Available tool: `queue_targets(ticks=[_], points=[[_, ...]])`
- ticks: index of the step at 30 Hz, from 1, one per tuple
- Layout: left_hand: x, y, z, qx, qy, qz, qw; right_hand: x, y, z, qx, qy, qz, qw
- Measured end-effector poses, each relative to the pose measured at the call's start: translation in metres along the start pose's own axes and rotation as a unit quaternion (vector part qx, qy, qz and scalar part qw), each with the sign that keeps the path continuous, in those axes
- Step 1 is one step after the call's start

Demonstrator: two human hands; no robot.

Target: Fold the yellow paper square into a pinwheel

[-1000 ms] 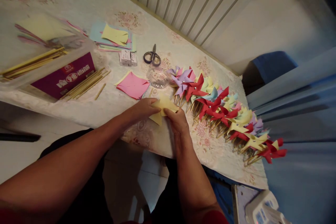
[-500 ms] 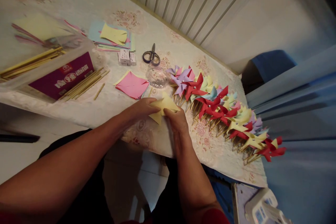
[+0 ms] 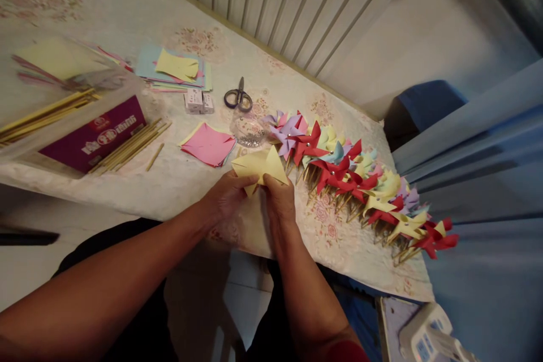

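Both hands hold one folded yellow paper piece just above the near edge of the table. My left hand pinches its lower left part with closed fingers. Fingers of my right hand are pressed on its lower middle. To the right, a long row of finished paper pinwheels in red, yellow, purple and blue lies on wooden sticks. A stack of pink paper squares lies just left of the yellow piece.
Scissors, a clear dish of pins, small white boxes and a pile of coloured paper sit farther back. Wooden sticks lie beside a purple box. A radiator runs behind the table.
Both hands have lifted the yellow paper piece off the table and tilted it up towards me. The view has shifted slightly.
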State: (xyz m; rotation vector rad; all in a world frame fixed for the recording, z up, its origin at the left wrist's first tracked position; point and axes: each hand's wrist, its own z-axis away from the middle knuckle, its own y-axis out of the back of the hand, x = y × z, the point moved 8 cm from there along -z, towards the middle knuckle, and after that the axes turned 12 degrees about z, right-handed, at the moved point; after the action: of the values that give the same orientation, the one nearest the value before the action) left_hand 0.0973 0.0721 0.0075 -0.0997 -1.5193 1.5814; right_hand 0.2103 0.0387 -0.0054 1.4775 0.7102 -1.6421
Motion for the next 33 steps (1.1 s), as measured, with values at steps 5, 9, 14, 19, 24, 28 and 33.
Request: queue_targets(ticks=[5, 9, 14, 19, 24, 28, 33], points=[[0.004, 0.004, 0.002, 0.068, -0.026, -0.007, 0.997, 0.001, -0.012, 0.008, -0.005, -0.004, -0.046, 0.999], [0.006, 0.006, 0.003, 0.076, -0.031, -0.022, 0.996, 0.001, -0.016, 0.012, -0.008, -0.008, -0.047, 0.999], [0.009, 0.014, 0.0, 0.087, -0.022, 0.0, 0.996, -0.005, -0.01, 0.007, -0.046, 0.006, -0.015, 0.999], [0.02, 0.012, 0.001, 0.079, -0.024, 0.0, 0.997, -0.023, 0.009, -0.003, -0.075, 0.055, -0.028, 0.995], [0.026, 0.01, 0.0, 0.069, -0.015, -0.018, 0.997, -0.032, 0.026, -0.007, -0.05, 0.1, -0.007, 0.994], [0.027, 0.012, -0.002, 0.061, -0.012, -0.038, 0.997, -0.037, 0.027, -0.005, -0.071, 0.129, 0.049, 0.988], [0.023, 0.013, -0.003, 0.029, 0.0, -0.066, 0.997, -0.041, 0.024, -0.002, -0.1, 0.144, 0.087, 0.981]])
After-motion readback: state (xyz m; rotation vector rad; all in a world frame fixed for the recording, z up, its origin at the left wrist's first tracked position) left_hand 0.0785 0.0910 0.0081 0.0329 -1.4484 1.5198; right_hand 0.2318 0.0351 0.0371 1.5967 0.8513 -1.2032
